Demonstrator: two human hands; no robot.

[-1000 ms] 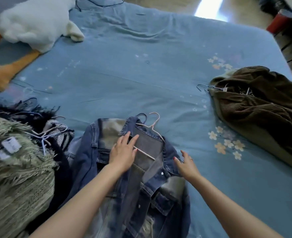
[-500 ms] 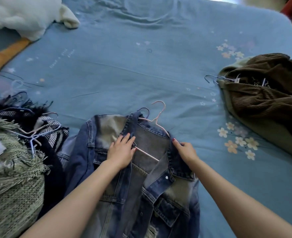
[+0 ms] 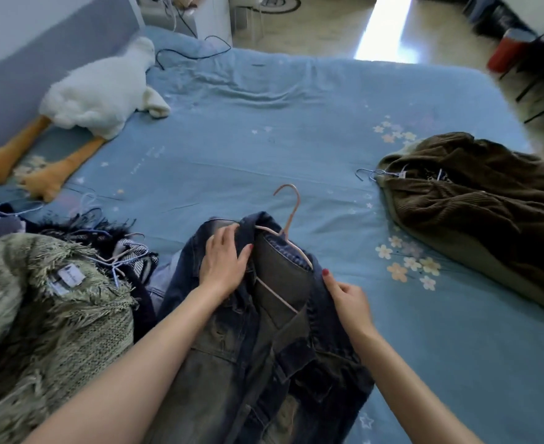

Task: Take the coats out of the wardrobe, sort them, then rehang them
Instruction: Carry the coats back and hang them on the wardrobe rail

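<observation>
Since half a second ago, both hands have gathered the jacket (image 3: 264,347) collar: left hand (image 3: 224,264) grips its left side, right hand (image 3: 349,301) pinches the right edge. Faded denim, it lies on the bed (image 3: 264,149), pink hanger (image 3: 288,219) hook raised.

Denim jacket (image 3: 264,363) hides pink hanger's (image 3: 288,219) shoulders.
</observation>
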